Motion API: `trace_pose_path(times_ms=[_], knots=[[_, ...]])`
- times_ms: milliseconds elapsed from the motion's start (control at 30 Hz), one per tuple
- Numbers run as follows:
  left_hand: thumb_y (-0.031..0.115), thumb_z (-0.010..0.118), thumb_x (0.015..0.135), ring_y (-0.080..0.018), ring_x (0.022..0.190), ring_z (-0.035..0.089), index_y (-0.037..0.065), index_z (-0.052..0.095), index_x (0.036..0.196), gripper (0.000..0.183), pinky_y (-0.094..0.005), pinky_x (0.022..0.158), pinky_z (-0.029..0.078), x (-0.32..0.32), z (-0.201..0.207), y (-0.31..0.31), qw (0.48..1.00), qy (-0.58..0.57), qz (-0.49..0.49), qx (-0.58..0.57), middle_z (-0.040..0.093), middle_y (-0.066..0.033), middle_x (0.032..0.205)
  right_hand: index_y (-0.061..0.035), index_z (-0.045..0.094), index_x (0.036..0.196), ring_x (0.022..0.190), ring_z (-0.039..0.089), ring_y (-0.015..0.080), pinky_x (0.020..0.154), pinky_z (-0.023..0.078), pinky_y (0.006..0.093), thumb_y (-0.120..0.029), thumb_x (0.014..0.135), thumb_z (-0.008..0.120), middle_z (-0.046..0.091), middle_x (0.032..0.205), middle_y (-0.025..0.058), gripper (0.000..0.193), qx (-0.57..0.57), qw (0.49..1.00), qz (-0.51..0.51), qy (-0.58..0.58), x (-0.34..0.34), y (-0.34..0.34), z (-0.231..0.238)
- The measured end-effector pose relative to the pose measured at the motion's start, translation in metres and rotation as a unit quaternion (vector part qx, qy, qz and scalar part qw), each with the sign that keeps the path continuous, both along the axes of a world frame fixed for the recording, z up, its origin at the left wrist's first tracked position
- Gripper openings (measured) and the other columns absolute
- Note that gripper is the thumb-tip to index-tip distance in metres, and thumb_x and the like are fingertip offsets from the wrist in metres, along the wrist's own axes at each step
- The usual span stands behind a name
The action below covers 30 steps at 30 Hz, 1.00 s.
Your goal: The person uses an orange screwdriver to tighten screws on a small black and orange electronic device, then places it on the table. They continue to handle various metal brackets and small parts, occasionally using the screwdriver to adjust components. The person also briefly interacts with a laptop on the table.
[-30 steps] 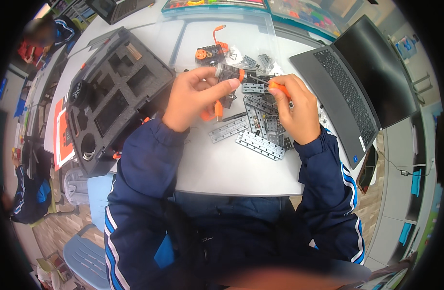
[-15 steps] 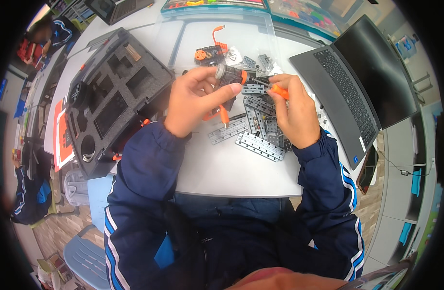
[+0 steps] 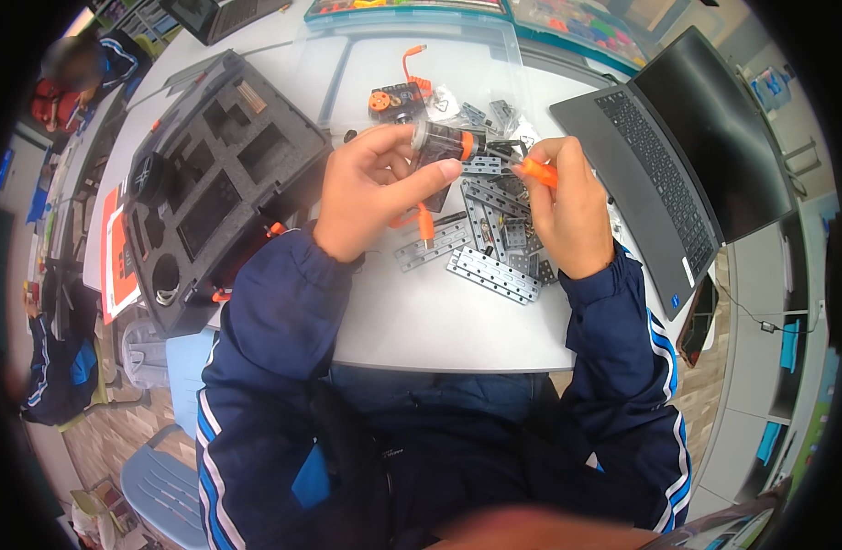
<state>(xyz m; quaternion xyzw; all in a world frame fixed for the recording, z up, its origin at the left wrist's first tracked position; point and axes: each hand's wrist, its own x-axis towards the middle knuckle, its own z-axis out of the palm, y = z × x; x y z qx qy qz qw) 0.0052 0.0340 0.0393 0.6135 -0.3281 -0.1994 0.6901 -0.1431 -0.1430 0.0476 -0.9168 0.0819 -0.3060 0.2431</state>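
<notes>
My left hand (image 3: 375, 188) is closed around a dark cylindrical motor (image 3: 441, 142) with a clear end and an orange band, thumb along its near side. An orange cable plug (image 3: 426, 225) hangs below that hand. My right hand (image 3: 575, 215) pinches the orange handle of a screwdriver (image 3: 539, 171). Its thin shaft points left toward the motor's black end; whether the tip touches is too small to tell. Beneath and between both hands lie several grey perforated metal strips (image 3: 494, 277), partly hidden by the fingers.
On the left lies a black case (image 3: 221, 215) with cut foam. An open laptop (image 3: 654, 174) stands on the right. Behind my hands are a black module (image 3: 398, 104) with orange discs, a coiled orange cable (image 3: 419, 84) and small plastic bags (image 3: 445, 103). Clear bins line the back.
My right hand has shifted slightly right with the screwdriver, and its fingers sit a little differently on the handle. The motor has turned and moved slightly right in my left hand.
</notes>
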Motion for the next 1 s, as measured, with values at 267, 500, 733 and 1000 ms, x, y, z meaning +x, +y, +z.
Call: trace_pose_path(times_ms=[267, 500, 733, 1000], knots=[[0.017, 0.087, 0.083, -0.0002, 0.052, 0.048, -0.005, 0.073, 0.111, 0.038, -0.0186, 0.046, 0.034, -0.001, 0.005, 0.001, 1.000, -0.007, 0.011, 0.026, 0.059, 0.0037, 0.065, 0.0016, 0.059, 0.114, 0.092, 0.066, 0.0352, 0.076, 0.054, 0.0426, -0.010, 0.094, 0.070, 0.055, 0.117, 0.0161, 0.025, -0.098, 0.994, 0.010, -0.057, 0.005, -0.001, 0.000], [0.016, 0.086, 0.084, -0.0007, 0.053, 0.048, -0.005, 0.072, 0.113, 0.038, -0.0191, 0.046, 0.033, -0.003, 0.006, 0.002, 0.999, 0.027, 0.006, 0.037, 0.057, 0.0044, 0.062, 0.0000, 0.060, 0.104, 0.085, 0.068, 0.0355, 0.072, 0.055, 0.0408, -0.008, 0.092, 0.071, 0.056, 0.116, 0.0144, 0.018, -0.010, 1.000, 0.013, -0.021, 0.000, 0.000, -0.002], [0.016, 0.085, 0.085, -0.0016, 0.056, 0.052, -0.004, 0.071, 0.117, 0.041, -0.0190, 0.048, 0.035, 0.001, 0.004, 0.001, 0.999, -0.023, -0.009, 0.042, 0.066, -0.0006, 0.069, -0.0007, 0.061, 0.110, 0.091, 0.066, 0.0298, 0.077, 0.055, 0.0356, -0.010, 0.094, 0.071, 0.059, 0.111, 0.0132, 0.021, 0.002, 1.000, 0.010, -0.012, 0.000, -0.003, -0.001], [0.015, 0.085, 0.085, -0.0011, 0.058, 0.053, -0.006, 0.070, 0.116, 0.040, -0.0183, 0.050, 0.036, -0.002, 0.011, 0.003, 0.999, 0.027, -0.011, 0.041, 0.063, 0.0015, 0.069, 0.0003, 0.062, 0.104, 0.088, 0.067, 0.0243, 0.068, 0.054, 0.0305, -0.007, 0.090, 0.075, 0.066, 0.101, 0.0134, 0.020, -0.068, 0.996, 0.034, -0.039, 0.002, -0.004, 0.000]])
